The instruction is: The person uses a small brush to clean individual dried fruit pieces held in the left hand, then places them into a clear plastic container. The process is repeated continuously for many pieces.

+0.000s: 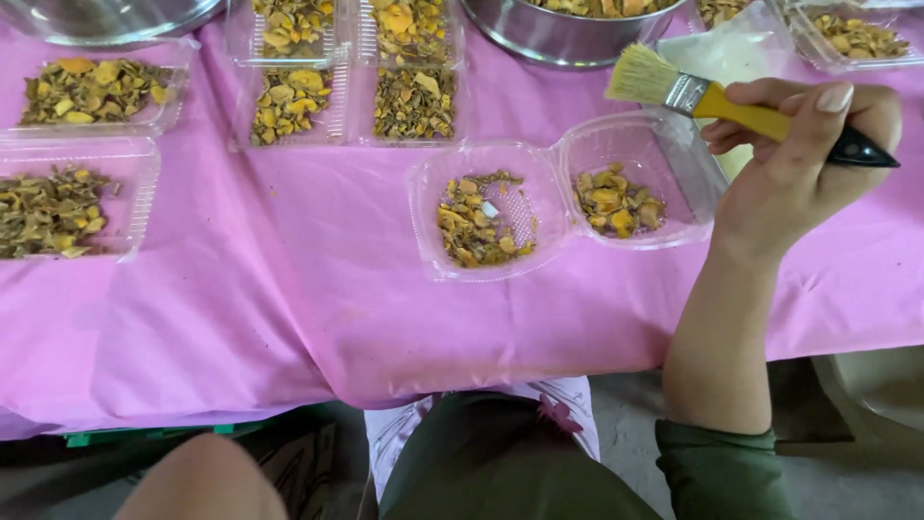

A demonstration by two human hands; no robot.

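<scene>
**Brush up, clamshell open**

My right hand [804, 144] grips the brush [717, 96] at 2 o'clock, bristles up, just above the open clamshell [568, 197] of yellow chips at centre. Left hand's out of view. I'd go light so chips stay inside the tray.

At frame centre, the open clamshell container [568, 193] lies on the tablecloth [289, 299], dried pieces [474, 220] in both halves. My right hand [799, 154] holds the brush [712, 96] at upper right, above the container's right half. Filled trays [72, 144] occupy the upper left; a metal bowl [568, 29] sits top centre.
</scene>
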